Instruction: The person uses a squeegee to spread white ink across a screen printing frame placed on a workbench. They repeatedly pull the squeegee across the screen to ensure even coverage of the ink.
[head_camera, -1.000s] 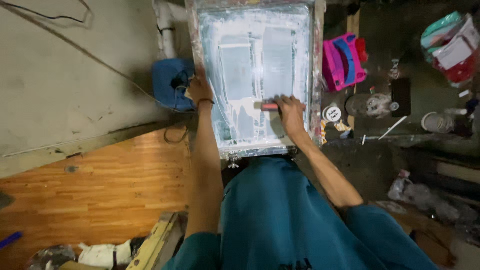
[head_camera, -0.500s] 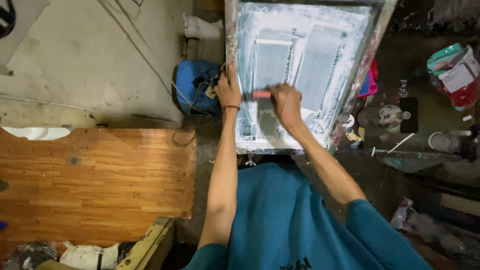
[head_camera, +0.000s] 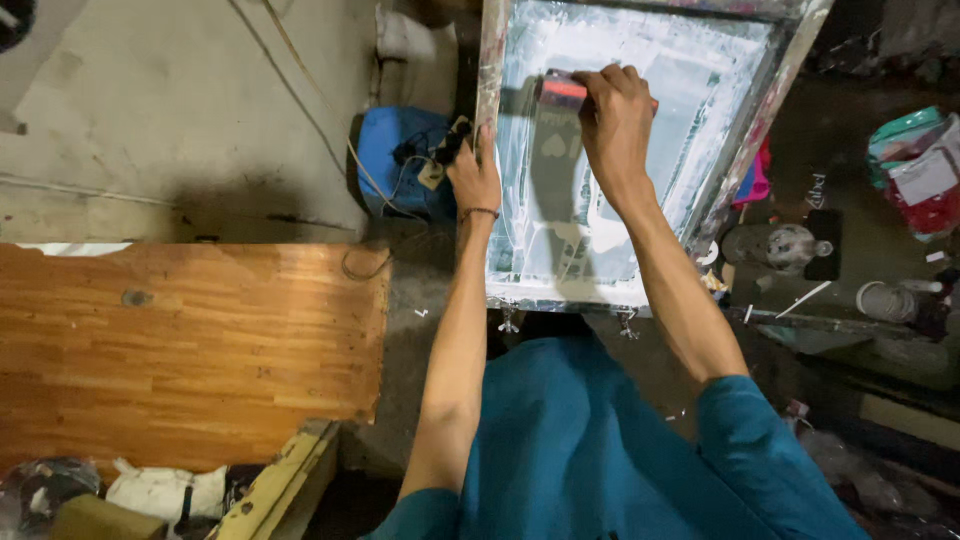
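Right hand sits high on the screen-printing frame, fingers curled down over a squeegee with a pinkish-red handle. The grip is closed tight on that handle; only the left end of the tool shows past the knuckles. The squeegee's long axis runs crosswise, left to right across the mesh, square to the frame's long sides, and it lies near the far end of the screen, well up from the edge closest to the person.

Left hand is on the frame's left rail, palm down, thumb and fingers spread against the paint-smeared edge rather than wrapped around anything. A thin band circles that wrist.

The frame itself is a long rectangle, its long axis pointing away from the person and leaning slightly to the right at the far end. The mesh is whitish, streaked with pale ink, with darker design shapes showing through under the right forearm.

Just left of the frame, a blue container with cables on top. Further left, a wooden board lies flat. On the right, a pink object peeks from behind the frame, and a small white cup stands well apart.
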